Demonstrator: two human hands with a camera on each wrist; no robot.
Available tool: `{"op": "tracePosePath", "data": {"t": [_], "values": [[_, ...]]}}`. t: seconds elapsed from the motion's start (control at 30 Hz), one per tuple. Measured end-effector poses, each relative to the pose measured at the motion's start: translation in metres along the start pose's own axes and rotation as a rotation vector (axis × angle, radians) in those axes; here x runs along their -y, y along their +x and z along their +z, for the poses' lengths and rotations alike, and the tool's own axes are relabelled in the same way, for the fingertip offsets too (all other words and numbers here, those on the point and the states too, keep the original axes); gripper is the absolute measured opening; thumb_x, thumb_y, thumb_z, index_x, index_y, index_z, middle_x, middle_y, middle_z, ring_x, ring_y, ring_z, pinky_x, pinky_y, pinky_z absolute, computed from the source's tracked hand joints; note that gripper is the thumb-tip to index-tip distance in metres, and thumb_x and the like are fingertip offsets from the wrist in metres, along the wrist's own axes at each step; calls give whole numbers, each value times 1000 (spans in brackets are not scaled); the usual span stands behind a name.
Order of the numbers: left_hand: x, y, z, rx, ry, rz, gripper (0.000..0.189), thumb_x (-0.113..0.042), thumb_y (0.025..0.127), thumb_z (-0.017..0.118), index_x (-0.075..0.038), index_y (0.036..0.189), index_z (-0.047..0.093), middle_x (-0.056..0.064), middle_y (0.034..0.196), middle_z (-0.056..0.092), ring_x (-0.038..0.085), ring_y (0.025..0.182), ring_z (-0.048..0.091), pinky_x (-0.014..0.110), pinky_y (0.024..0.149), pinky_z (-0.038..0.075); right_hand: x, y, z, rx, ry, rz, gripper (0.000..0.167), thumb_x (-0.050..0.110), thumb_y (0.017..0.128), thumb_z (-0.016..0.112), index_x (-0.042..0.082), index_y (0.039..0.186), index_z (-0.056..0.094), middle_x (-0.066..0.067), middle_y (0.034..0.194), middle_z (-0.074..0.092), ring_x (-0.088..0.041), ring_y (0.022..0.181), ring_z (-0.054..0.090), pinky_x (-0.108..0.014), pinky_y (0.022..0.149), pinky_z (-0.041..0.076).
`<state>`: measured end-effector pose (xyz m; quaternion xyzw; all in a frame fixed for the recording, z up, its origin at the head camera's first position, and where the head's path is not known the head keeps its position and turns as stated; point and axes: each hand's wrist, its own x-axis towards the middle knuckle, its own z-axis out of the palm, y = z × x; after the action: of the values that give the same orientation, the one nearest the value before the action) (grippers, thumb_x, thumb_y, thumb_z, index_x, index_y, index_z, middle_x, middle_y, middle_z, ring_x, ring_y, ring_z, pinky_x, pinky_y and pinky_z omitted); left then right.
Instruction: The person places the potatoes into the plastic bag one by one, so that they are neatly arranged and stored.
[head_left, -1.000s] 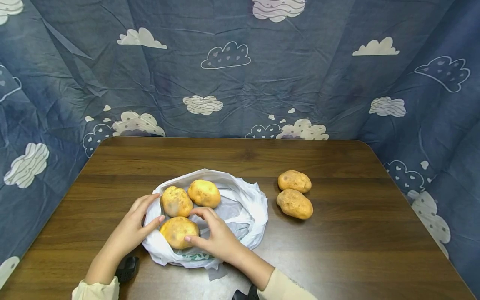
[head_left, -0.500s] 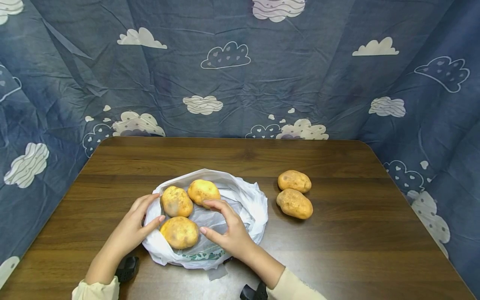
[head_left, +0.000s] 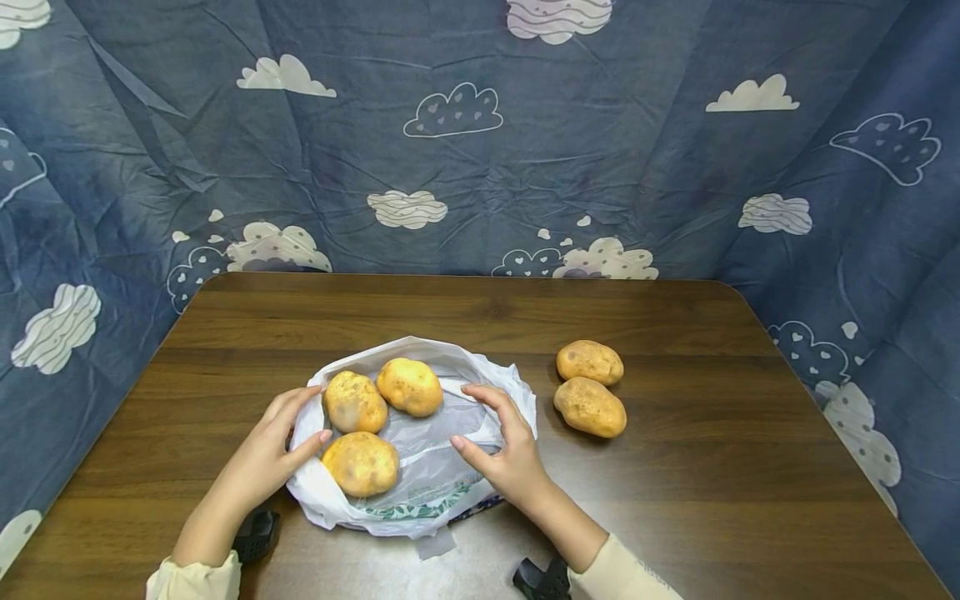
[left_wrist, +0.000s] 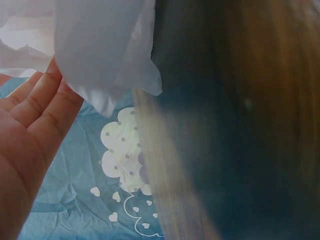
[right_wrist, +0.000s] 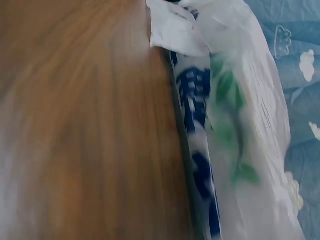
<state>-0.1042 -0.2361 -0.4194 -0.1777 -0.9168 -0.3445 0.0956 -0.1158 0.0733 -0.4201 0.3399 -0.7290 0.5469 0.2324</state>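
White, thin plastic is opened out as a bag (head_left: 438, 450) on a brown wood-grained desk (head_left: 712, 433). Over the bag's right side a right hand (head_left: 517, 462) is now seen, drawn away from the near potato (head_left: 362, 463), beside which it was held a second ago. No potato is carried by it; its grip is spread, thumb and forefinger well apart. By this it is suggested that the near potato has been let go, leaving three potatoes settled within the bag and two outside. At the bag's left rim a left hand (head_left: 273, 446) is kept in place, its grip also spread, with nearly straight fingers laid against the plastic. Inside, toward the bag's left, the near potato is seen as a smooth golden oval; beyond it, a rounder potato (head_left: 356, 402) is marked by brown specks and a greyish patch; toward the bag's far rim, a third potato (head_left: 410, 387) is lit bright yellow. To the bag's right, a farther brown potato (head_left: 590, 362) and a nearer brown potato (head_left: 591, 407) are laid together. Along the bag's near side, a green leaf print (right_wrist: 230, 90) is shown beside a blue-and-white pattern (right_wrist: 195, 82).
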Motion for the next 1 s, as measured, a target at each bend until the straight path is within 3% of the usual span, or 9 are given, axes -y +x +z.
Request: {"op": "tracePosePath", "data": {"t": [0.27,0.7,1.0], "values": [[2,0,1,2,2,-6,56,-19,83,65,-4,131,40,16,126,39,36,115,39,55,90,32,19,9,-26,-71,-34,-41,47,10,77,68,-16,111,47,-27,108,51,-30,108,46,-28,97,31],[2,-1,1,6,13,-20,56,-20,84,65,-4,131,39,17,126,39,37,114,40,56,89,33,6,-6,-61,-117,-49,35,52,-11,68,65,-18,115,43,-32,112,48,-26,113,43,-26,98,30],[-1,0,0,-4,9,-6,55,-18,83,65,-4,130,40,17,126,40,36,113,41,55,89,34,-4,-13,-86,-177,-177,42,52,-10,65,66,-16,113,46,-31,109,50,-24,111,44,-28,97,31]]}}
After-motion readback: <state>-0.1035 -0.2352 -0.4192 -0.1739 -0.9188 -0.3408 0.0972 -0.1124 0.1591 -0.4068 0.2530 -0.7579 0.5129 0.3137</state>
